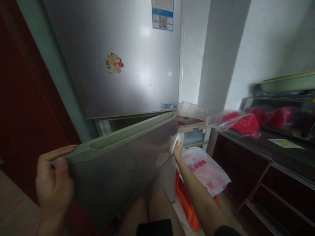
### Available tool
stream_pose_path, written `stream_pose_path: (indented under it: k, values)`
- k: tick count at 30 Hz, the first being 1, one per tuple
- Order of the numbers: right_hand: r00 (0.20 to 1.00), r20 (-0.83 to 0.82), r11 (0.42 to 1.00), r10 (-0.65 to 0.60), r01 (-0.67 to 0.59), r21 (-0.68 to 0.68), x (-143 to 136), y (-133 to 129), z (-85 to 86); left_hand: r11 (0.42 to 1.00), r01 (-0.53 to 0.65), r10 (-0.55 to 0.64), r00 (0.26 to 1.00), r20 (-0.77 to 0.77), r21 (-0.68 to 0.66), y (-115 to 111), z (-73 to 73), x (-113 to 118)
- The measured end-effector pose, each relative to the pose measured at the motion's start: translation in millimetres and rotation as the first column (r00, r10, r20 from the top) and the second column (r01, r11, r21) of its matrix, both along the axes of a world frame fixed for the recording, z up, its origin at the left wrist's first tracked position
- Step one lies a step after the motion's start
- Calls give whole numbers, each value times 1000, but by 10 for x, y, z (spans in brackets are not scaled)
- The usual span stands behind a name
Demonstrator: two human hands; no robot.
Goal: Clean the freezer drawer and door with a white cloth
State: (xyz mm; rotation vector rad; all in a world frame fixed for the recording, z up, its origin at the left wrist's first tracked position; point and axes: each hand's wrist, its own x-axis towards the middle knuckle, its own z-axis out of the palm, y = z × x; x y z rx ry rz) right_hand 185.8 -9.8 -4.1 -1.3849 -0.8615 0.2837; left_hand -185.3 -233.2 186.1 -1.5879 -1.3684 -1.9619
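Observation:
A grey refrigerator door [118, 160], the middle one, stands partly swung out from the refrigerator. My left hand [55, 180] grips its free upper corner, fingers over the top edge and thumb on the front face. Near the hinge side, my right hand [178, 150] presses a white cloth or pad [174, 144] against the door's front; its exact kind is hard to make out. Along the door's top edge runs a recessed handle groove [130, 132]. Above it, the upper refrigerator door [133, 65] is closed and carries a colourful sticker [114, 63].
Below my right forearm, a white plastic bag [204, 167] with red print lies on an orange stool [184, 203]. On the right, a dark cabinet [243, 164] holds red items in clear plastic [242, 123]. A small white-framed cabinet [194, 136] stands beyond the door.

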Motion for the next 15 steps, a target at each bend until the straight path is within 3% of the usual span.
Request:
stream_pose_path:
  k: [3,7,10,15]
  values:
    - [999,-47,999,26,-28,-44,-12,-54,-58,1000,7,-7,1000,4,10,-3,9,6]
    - [997,-60,998,55,-56,-7,-5,-33,153,1000,11,-11,1000,11,19,-20,30,22]
    - [997,-51,997,54,-51,54,21,80,489,1000,19,-19,1000,8,7,-29,35,15]
    - [1000,0,982,28,-28,186,144,401,1245,999,46,-46,999,5,4,-10,25,-17]
